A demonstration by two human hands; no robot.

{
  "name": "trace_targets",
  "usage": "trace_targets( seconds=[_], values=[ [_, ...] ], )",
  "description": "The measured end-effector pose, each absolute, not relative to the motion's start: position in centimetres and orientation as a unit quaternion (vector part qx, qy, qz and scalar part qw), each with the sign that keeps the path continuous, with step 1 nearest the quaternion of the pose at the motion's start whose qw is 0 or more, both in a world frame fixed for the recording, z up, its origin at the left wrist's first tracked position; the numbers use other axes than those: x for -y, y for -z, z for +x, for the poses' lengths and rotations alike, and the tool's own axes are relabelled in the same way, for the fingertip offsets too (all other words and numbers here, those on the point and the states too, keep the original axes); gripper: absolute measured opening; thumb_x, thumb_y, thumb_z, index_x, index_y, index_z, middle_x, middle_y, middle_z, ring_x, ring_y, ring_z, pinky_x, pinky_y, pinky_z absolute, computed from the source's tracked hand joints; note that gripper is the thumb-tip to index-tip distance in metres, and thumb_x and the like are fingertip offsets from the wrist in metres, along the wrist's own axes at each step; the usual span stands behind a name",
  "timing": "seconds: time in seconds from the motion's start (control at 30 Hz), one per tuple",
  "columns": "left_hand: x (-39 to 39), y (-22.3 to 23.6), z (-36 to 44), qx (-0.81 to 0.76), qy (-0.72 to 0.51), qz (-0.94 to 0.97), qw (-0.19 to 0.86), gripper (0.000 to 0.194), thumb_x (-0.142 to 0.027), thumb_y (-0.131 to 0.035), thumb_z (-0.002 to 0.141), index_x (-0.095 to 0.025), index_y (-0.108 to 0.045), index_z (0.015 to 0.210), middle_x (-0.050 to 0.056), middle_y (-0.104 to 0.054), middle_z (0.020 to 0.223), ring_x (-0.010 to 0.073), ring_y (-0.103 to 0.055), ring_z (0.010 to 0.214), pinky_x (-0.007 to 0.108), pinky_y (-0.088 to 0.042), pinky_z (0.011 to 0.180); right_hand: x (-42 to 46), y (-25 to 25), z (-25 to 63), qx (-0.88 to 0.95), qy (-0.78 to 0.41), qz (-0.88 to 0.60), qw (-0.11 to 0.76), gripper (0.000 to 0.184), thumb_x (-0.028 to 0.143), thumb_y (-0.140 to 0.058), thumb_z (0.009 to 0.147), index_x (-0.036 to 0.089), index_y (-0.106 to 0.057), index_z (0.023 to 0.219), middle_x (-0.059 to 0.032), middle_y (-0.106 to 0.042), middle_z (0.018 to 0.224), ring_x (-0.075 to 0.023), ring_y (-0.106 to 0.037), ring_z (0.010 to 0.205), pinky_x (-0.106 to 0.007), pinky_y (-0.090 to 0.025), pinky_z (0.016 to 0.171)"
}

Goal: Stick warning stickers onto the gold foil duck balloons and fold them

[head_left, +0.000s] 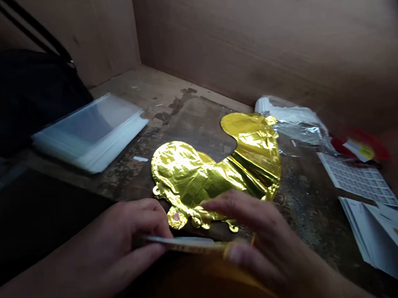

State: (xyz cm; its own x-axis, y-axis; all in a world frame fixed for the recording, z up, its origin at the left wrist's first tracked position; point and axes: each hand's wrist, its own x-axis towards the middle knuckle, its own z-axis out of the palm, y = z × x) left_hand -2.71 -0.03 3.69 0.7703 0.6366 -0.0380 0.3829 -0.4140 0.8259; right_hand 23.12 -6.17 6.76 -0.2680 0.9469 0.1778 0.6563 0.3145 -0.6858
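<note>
My left hand (137, 236) is closed, thumb and bent fingers pinching one end of a thin flat white piece (192, 242) seen nearly edge-on, with a yellow edge. My right hand (261, 240) has its fingers stretched out, apart from the thumb, which touches or nears the yellow end of that piece. Motion blurs this hand. Just beyond both hands lies a flat, shiny gold foil balloon (222, 179), curved, with small tabs along its near edge. Below the hands a dim orange-yellow surface (210, 286) shows; what it belongs to is unclear.
A stack of clear plastic sleeves (94, 129) lies left, before a dark bag (18, 94). At right are a plastic-wrapped white bundle (293, 118), a red item (374, 146), a printed sheet (360, 177) and folded papers (381, 235). Wooden walls (262, 38) enclose the worn table.
</note>
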Motion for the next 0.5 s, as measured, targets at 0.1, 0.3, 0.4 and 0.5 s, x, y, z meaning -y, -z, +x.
trace_targets(
  seconds=[0.1, 0.3, 0.4, 0.5],
  values=[
    [0.3, -4.1, -2.1, -0.405, -0.057, 0.669, 0.621, 0.011, -0.031, -0.064, 0.084, -0.023, -0.069, 0.080, -0.004, -0.066, 0.072, 0.0133, -0.062, 0.067, 0.019, -0.047, 0.057, 8.7, -6.1, 20.5, 0.759, -0.248, -0.529, 0.288, 0.025, 0.034, -0.069, 0.085, 0.019, -0.068, 0.105, -0.0031, -0.072, 0.088, -0.0165, -0.066, 0.077, -0.026, -0.050, 0.069],
    [1.3, -2.4, -1.5, -0.452, -0.126, 0.471, 0.747, 0.022, -0.031, -0.078, 0.074, -0.020, -0.070, 0.091, -0.003, -0.073, 0.081, 0.0138, -0.066, 0.073, 0.021, -0.052, 0.066, 8.1, -4.4, 21.5, 0.578, -0.441, -0.639, 0.251, 0.018, 0.031, -0.061, 0.089, 0.019, -0.067, 0.077, 0.0001, -0.066, 0.068, -0.0137, -0.060, 0.061, -0.022, -0.045, 0.052],
    [2.1, -1.7, -1.2, -0.443, -0.150, 0.397, 0.790, 0.019, -0.031, -0.078, 0.077, -0.019, -0.069, 0.088, -0.003, -0.073, 0.075, 0.0110, -0.066, 0.067, 0.019, -0.051, 0.062, 8.0, -4.2, 22.0, 0.585, -0.414, -0.652, 0.248, 0.018, 0.032, -0.061, 0.089, 0.018, -0.067, 0.079, -0.0021, -0.067, 0.071, -0.0164, -0.061, 0.063, -0.025, -0.048, 0.053],
    [2.7, -1.5, -0.6, -0.446, -0.168, 0.363, 0.801, 0.016, -0.031, -0.076, 0.079, -0.019, -0.068, 0.086, -0.004, -0.073, 0.072, 0.0107, -0.066, 0.065, 0.019, -0.052, 0.061, 8.0, -4.3, 21.3, 0.705, -0.164, -0.629, 0.283, 0.010, 0.024, -0.063, 0.088, 0.019, -0.069, 0.095, -0.0059, -0.071, 0.088, -0.0220, -0.063, 0.083, -0.034, -0.052, 0.072]
  ],
)
